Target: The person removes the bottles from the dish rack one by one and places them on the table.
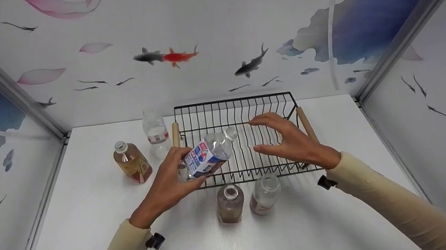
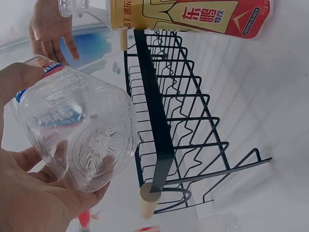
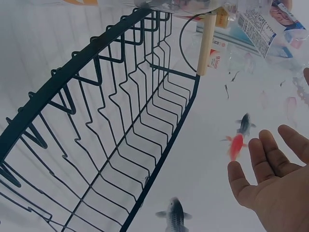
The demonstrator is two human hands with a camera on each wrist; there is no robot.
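My left hand (image 1: 172, 181) grips a clear plastic bottle (image 1: 220, 145) with a blue, red and white label, held tilted above the left part of a black wire rack (image 1: 246, 147). Its neck, without a cap, points up and to the right. In the left wrist view the bottle's clear base (image 2: 94, 154) faces the camera, with fingers and thumb around the body. My right hand (image 1: 290, 138) hovers over the rack's right side, thumb and fingers spread apart, holding nothing. The right wrist view shows those fingers (image 3: 263, 164) apart from the rack's wires.
Left of the rack stand an amber-labelled bottle (image 1: 132, 162) and a clear bottle (image 1: 156, 133). In front of it are a brownish bottle (image 1: 231, 209) and a clear bottle (image 1: 264, 197). Wooden handles (image 1: 307, 124) flank the rack. A fish-patterned wall (image 1: 203, 15) rises behind the white table (image 1: 92, 221).
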